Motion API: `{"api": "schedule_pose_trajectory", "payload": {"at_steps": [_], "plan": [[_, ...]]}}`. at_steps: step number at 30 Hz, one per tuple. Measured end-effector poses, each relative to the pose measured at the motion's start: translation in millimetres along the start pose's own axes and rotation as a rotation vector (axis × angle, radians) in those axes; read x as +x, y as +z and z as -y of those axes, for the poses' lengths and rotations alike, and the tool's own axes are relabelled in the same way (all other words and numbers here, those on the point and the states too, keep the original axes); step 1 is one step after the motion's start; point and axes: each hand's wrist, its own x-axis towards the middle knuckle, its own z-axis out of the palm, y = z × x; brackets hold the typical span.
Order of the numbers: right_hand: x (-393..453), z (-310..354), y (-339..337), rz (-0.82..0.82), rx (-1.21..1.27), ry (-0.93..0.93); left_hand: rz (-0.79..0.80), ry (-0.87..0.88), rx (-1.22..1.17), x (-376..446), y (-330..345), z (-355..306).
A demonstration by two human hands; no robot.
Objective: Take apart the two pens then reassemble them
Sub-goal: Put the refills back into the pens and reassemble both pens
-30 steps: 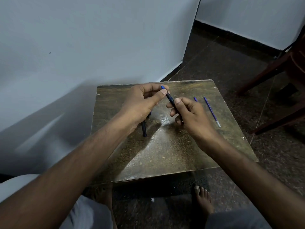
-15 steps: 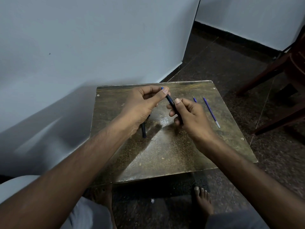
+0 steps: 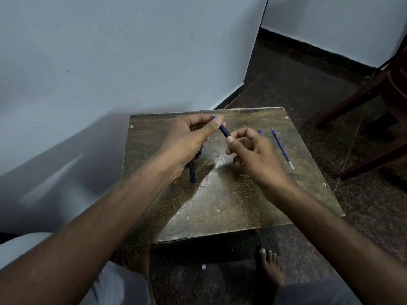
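Note:
My left hand [image 3: 187, 139] grips the far end of a black pen barrel [image 3: 224, 130], and a blue tip pokes out past its fingers. My right hand [image 3: 255, 153] pinches the barrel's near end between thumb and forefinger, its other fingers loosely curled. A second black pen part [image 3: 192, 173] lies on the table, partly under my left hand. A blue refill [image 3: 283, 148] lies on the table right of my right hand. The end of another blue piece [image 3: 260, 131] shows just behind my right hand.
The small worn brown table [image 3: 220, 208] stands against a pale wall [image 3: 110, 62] on the left. Dark wooden chair legs [image 3: 374, 102] stand to the right on the dark floor. My bare feet [image 3: 271, 267] rest below the table's near edge.
My right hand has slid back along the barrel to its near end and its fingers have loosened, so more of the black barrel shows between my hands. The left hand stays put.

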Motion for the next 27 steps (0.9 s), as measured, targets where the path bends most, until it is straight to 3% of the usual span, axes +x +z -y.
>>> {"api": "schedule_pose_trajectory", "payload": {"at_steps": [10,14,19,22,27], "plan": [[-4.3,2.6,0.7,-0.02,-0.03,-0.099,0.009,0.03,-0.068,1.2,3.8,3.0],[-6.3,3.6,-0.5,0.078,0.055,-0.048,0.081,-0.008,-0.172,2.0,0.1,2.0],[-8.0,5.6,0.1,0.188,0.18,0.036,0.136,0.007,-0.108,-0.9,-1.1,-3.3],[-8.4,9.8,3.5,0.134,0.129,0.07,0.027,0.154,0.164,-0.5,-5.1,-8.6],[-7.8,9.4,4.4,-0.044,0.007,0.107,-0.16,0.423,0.995,4.4,-19.2,-14.7]]}}
